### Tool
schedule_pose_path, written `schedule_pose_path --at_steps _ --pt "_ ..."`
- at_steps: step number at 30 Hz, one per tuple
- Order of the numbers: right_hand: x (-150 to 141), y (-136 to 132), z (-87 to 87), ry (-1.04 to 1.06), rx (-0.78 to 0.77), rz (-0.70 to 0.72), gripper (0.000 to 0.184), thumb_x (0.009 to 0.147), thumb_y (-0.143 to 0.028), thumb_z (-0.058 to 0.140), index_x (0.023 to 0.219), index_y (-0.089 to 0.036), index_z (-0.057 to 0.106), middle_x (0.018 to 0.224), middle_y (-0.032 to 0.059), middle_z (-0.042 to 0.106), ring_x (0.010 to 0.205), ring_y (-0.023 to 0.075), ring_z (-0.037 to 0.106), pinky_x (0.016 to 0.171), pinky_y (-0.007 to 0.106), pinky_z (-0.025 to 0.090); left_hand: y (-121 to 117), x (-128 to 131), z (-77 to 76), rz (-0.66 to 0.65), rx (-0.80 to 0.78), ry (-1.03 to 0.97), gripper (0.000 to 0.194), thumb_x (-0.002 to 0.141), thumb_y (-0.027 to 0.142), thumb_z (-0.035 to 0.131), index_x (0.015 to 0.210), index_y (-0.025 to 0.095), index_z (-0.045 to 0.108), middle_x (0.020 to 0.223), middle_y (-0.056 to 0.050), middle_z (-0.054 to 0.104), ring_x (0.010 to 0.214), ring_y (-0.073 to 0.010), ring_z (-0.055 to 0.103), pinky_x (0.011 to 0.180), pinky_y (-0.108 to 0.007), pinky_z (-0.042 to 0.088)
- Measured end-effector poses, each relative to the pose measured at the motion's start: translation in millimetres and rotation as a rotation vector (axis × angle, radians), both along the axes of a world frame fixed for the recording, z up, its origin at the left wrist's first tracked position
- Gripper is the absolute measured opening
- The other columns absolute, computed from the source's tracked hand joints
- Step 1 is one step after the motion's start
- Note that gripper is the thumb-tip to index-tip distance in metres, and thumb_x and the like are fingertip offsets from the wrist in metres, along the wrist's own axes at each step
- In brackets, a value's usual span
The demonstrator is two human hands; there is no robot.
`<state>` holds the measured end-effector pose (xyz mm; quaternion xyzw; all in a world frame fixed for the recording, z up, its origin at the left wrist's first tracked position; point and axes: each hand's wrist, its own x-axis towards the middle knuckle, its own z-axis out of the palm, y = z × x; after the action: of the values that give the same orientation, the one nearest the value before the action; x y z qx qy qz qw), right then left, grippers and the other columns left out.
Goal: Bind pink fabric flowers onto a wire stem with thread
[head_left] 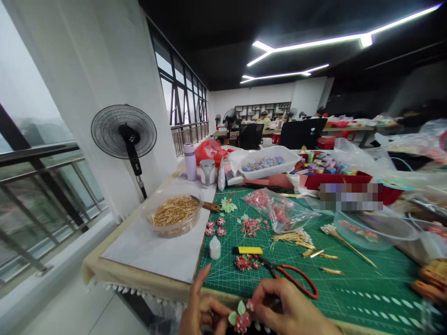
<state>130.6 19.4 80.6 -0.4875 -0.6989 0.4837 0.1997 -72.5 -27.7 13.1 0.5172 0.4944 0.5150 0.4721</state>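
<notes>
- Small pink-and-green artificial flower sprig (240, 321) is held at the bottom of the view, over the near edge of the counter (146, 284).
- Left grip (206, 316) and right grip (289, 309) are both pressed together, pinching it.
- Seems light and pretty fragile, so it's best taken by the stem.
- Red-handled scissors (296, 278) are left nearby on the green cutting mat (352, 284).

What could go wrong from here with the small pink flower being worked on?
The pink flower is held by the left hand and right hand near the front edge of the green cutting mat, so a slip might drop it over that edge. The red-handled scissors lie just beyond the right hand and could get bumped.
</notes>
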Motion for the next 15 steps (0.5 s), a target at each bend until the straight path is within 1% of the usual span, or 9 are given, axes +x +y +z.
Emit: schedule_pose_path --at_steps 2,4,6,8,10,12,13,15 --pt "1.0 1.2 4.8 -0.013 0.01 0.016 0.026 0.073 -0.038 0.052 0.072 -0.016 0.064 0.071 0.0064 0.067 0.067 0.0189 0.057 0.06 0.028 0.04 3.0 -3.8 -1.9 -0.071 0.047 0.053 0.071 0.078 0.012 0.055 0.14 0.022 0.023 0.071 0.002 0.069 0.058 -0.0106 0.06 0.057 -0.02 0.046" --pt "1.6 4.3 8.2 0.066 -0.053 0.041 0.021 0.073 -0.034 0.053 0.074 -0.016 0.063 0.068 0.0032 0.064 0.062 0.0153 0.054 0.057 0.026 0.039 7.6 -7.6 -1.4 -0.179 0.089 0.129 0.072 0.077 0.005 0.052 0.14 0.025 0.026 0.076 0.0 0.071 0.062 -0.0113 0.062 0.061 -0.021 0.047" --pt "1.0 9.5 11.0 0.146 -0.133 0.102 0.016 0.071 -0.03 0.057 0.073 -0.016 0.063 0.062 -0.0003 0.061 0.055 0.0118 0.05 0.052 0.023 0.036 12.9 -9.4 3.9 -0.276 0.121 0.192 0.075 0.073 0.001 0.052 0.14 0.027 0.03 0.078 0.0 0.072 0.063 -0.0114 0.061 0.06 -0.021 0.046" --pt "-0.7 14.9 14.1 0.175 -0.188 0.166 0.01 0.069 -0.026 0.059 0.069 -0.016 0.062 0.056 -0.003 0.057 0.05 0.0094 0.047 0.049 0.021 0.034 17.7 -8.8 13.7 -0.332 0.077 0.213 0.082 0.067 0.0 0.054 0.14 0.027 0.029 0.075 0.001 0.071 0.059 -0.0109 0.059 0.056 -0.02 0.044" --pt "-2.6 18.7 16.7 0.159 -0.183 0.188 0.006 0.066 -0.021 0.059 0.066 -0.016 0.061 0.053 -0.0046 0.054 0.047 0.0084 0.044 0.047 0.02 0.032 21.2 -7.1 25.1 -0.324 -0.039 0.174 0.09 0.063 0.002 0.057 0.143 0.025 0.022 0.07 0.003 0.068 0.056 -0.0099 0.056 0.05 -0.017 0.038" --pt "-3.8 19.9 17.4 0.166 -0.126 0.158 0.005 0.065 -0.02 0.056 0.065 -0.016 0.059 0.054 -0.0041 0.053 0.05 0.009 0.044 0.048 0.021 0.033 23.7 -5.7 33.9 -0.307 -0.17 0.072 0.1 0.061 0.008 0.064 0.145 0.019 0.011 0.066 0.004 0.063 0.054 -0.0089 0.051 0.045 -0.016 0.03" --pt "-4.0 19.6 16.5 0.187 -0.089 0.138 0.006 0.066 -0.021 0.056 0.066 -0.016 0.058 0.057 -0.0032 0.053 0.053 0.0097 0.045 0.05 0.021 0.034 24.8 -5.2 36.1 -0.298 -0.211 0.0 0.105 0.06 0.014 0.069 0.144 0.016 0.006 0.064 0.005 0.061 0.053 -0.0084 0.049 0.045 -0.017 0.028" --pt "-3.4 18.0 12.0 0.264 -0.062 0.101 0.013 0.068 -0.029 0.056 0.066 -0.017 0.055 0.062 -0.0018 0.052 0.057 0.0109 0.044 0.054 0.023 0.034 26.9 -4.1 35.9 -0.308 -0.259 -0.151 0.117 0.058 0.026 0.078 0.142 0.01 -0.002 0.061 0.006 0.058 0.052 -0.008 0.047 0.048 -0.018 0.028"
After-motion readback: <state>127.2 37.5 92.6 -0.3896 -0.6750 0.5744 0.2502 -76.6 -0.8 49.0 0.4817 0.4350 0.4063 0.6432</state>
